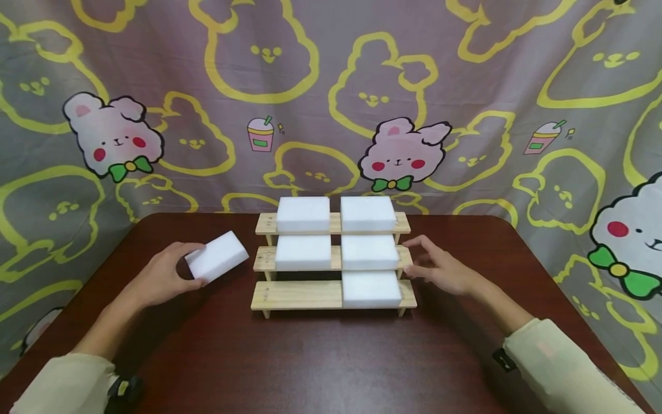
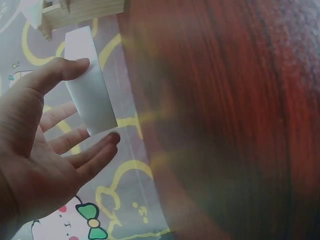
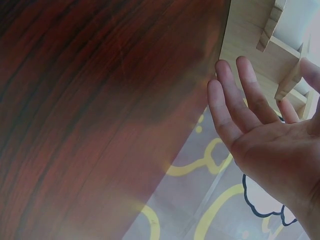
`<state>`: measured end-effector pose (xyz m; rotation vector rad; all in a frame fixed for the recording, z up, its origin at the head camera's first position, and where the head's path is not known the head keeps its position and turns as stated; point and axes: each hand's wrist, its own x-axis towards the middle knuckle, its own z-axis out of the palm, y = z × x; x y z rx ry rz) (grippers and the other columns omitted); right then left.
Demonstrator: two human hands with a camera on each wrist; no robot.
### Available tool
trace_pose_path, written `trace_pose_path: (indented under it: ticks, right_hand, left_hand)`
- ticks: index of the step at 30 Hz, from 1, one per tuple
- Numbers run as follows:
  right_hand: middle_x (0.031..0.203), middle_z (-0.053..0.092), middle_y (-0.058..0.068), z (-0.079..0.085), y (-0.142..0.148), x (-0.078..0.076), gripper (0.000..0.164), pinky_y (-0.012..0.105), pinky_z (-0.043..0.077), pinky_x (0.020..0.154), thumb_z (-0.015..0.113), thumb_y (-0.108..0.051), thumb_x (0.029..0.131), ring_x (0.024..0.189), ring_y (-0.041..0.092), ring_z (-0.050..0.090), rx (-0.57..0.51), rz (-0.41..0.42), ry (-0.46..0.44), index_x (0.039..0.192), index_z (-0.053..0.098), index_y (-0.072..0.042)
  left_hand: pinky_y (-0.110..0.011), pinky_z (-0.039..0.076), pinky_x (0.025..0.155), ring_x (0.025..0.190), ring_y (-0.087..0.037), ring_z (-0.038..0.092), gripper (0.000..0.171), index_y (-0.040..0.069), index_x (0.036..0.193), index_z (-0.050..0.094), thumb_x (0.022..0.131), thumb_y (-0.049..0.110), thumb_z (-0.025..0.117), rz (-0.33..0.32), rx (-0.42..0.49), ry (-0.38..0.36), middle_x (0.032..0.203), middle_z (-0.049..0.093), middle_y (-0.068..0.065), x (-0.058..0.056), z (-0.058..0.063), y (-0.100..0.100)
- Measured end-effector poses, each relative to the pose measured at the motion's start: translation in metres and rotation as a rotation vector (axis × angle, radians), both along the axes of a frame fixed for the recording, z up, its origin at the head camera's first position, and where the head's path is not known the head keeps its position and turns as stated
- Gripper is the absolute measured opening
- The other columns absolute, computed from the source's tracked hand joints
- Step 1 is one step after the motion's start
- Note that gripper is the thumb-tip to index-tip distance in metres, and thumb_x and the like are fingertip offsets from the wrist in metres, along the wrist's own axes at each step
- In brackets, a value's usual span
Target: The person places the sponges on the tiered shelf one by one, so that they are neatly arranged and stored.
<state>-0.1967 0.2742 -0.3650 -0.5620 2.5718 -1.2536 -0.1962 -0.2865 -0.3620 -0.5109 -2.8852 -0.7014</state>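
My left hand (image 1: 165,273) grips a white foam block (image 1: 217,256) left of the stand, tilted and raised over the table. In the left wrist view, the thumb lies on one face of the block (image 2: 90,85), with fingers behind it. A three-tier wooden stand (image 1: 302,295) bears similar white blocks: two on the top tier, two on the middle, one on the bottom right. The bottom tier's left half is bare wood. My right hand (image 1: 442,267) holds the middle tier's right end between thumb and forefinger; its other fingers extend loosely in the right wrist view.
The stand is on a dark reddish-brown table (image 1: 331,362) with rounded far corners. Behind and along both sides hangs a grey-pink curtain (image 1: 320,115) printed with yellow outlines and cartoon rabbits. Dark straps sit at both cream sleeves (image 1: 67,382).
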Motion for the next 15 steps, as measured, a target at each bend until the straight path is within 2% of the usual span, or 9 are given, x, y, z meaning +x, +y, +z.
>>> trace_pose_path:
  ticks: [8, 12, 15]
  right_hand:
    - [0.122, 0.064, 0.023, 0.000, 0.001, 0.000, 0.053, 0.046, 0.055, 0.077, 0.067, -0.020, 0.102, 0.099, 0.027, 0.070, -0.009, 0.012, 0.013, 0.143, 0.038, -0.006]
    - [0.124, 0.063, 0.023, -0.001, 0.001, 0.000, 0.053, 0.046, 0.055, 0.077, 0.067, -0.020, 0.101, 0.099, 0.027, 0.069, -0.015, 0.013, 0.016, 0.143, 0.038, -0.006]
    - [0.124, 0.062, 0.023, -0.001, 0.001, 0.000, 0.053, 0.045, 0.055, 0.077, 0.067, -0.020, 0.101, 0.099, 0.027, 0.069, -0.014, 0.013, 0.016, 0.143, 0.038, -0.007]
  left_hand:
    - [-0.052, 0.050, 0.079, 0.099, -0.040, 0.057, 0.073, -0.005, 0.130, 0.060, 0.071, 0.018, 0.096, -0.017, 0.011, 0.050, 0.121, 0.060, -0.028, 0.009, 0.008, -0.005]
    - [-0.050, 0.055, 0.077, 0.098, -0.038, 0.058, 0.073, -0.004, 0.132, 0.059, 0.072, 0.016, 0.094, -0.034, 0.029, 0.033, 0.121, 0.058, -0.026, 0.014, 0.013, -0.009]
    - [-0.040, 0.058, 0.074, 0.095, -0.037, 0.060, 0.077, -0.002, 0.137, 0.054, 0.073, 0.014, 0.093, -0.047, 0.050, 0.014, 0.119, 0.056, -0.025, 0.017, 0.016, -0.011]
